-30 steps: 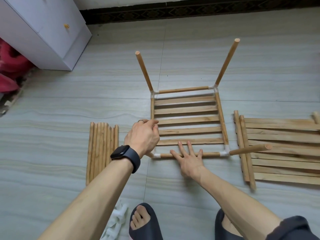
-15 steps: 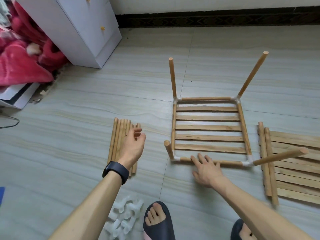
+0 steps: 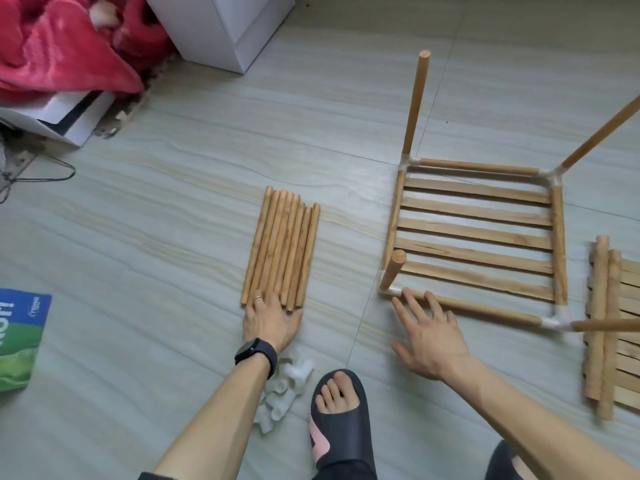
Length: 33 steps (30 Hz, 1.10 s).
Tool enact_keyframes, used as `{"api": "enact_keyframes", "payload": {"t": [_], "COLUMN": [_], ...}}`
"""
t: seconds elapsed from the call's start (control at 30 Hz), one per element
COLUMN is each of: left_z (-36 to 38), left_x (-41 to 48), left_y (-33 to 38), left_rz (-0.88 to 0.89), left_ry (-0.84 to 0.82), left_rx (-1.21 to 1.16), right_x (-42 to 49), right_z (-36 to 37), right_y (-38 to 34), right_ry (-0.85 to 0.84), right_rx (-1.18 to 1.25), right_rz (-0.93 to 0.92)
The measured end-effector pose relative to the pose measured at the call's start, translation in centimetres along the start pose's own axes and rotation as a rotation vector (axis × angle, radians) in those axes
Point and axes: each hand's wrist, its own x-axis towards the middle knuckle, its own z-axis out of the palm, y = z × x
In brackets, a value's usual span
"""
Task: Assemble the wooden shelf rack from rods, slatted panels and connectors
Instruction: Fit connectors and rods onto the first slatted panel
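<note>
A slatted shelf frame [image 3: 474, 233] lies flat on the floor, with white corner connectors and rods sticking up from its corners. My right hand [image 3: 429, 337] rests with spread fingers on the frame's near rail, beside the short near-left upright rod [image 3: 393, 271]. A row of several loose rods [image 3: 282, 249] lies to the left. My left hand [image 3: 268, 322] sits at the near ends of those rods, fingers on them; I cannot tell whether they curl round one. A pile of white connectors [image 3: 284, 386] lies under my left wrist.
More slatted panels [image 3: 613, 327] are stacked at the right edge. A white cabinet [image 3: 225, 26], a red blanket [image 3: 59, 46] and a white box [image 3: 62, 119] stand at the back left. A green bag [image 3: 19, 337] lies at the left edge. My sandalled foot [image 3: 341, 414] is between my arms.
My left hand left the frame's near-left corner and moved left to the near ends of the loose rods. The view swung left. My right hand stayed on the near rail.
</note>
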Motion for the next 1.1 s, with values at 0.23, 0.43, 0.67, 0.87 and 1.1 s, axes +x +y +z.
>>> {"api": "enact_keyframes", "payload": {"t": [0.23, 0.43, 0.67, 0.87, 1.1], "left_z": [0.3, 1.3, 1.1, 0.8, -6.3], "left_x": [1.1, -0.6, -1.1, -0.7, -0.2], "left_y": [1.1, -0.9, -1.8, -2.6, -1.0], "left_rz": [-0.035, 0.039, 0.149, 0.186, 0.153], "left_ry": [0.048, -0.123, -0.318, -0.263, -0.301], "left_rx": [0.004, 0.082, 0.258, 0.249, -0.134], "right_x": [-0.2, -0.4, -0.4, -0.4, -0.9], "right_z": [0.7, 1.2, 1.3, 1.2, -3.4], "right_y": [-0.3, -0.5, -0.2, -0.1, 0.6], "right_ry": [0.01, 0.016, 0.005, -0.01, -0.11], "right_rx": [-0.046, -0.064, -0.08, -0.071, 0.095], "right_rz": [-0.009, -0.01, -0.012, -0.01, -0.019]}}
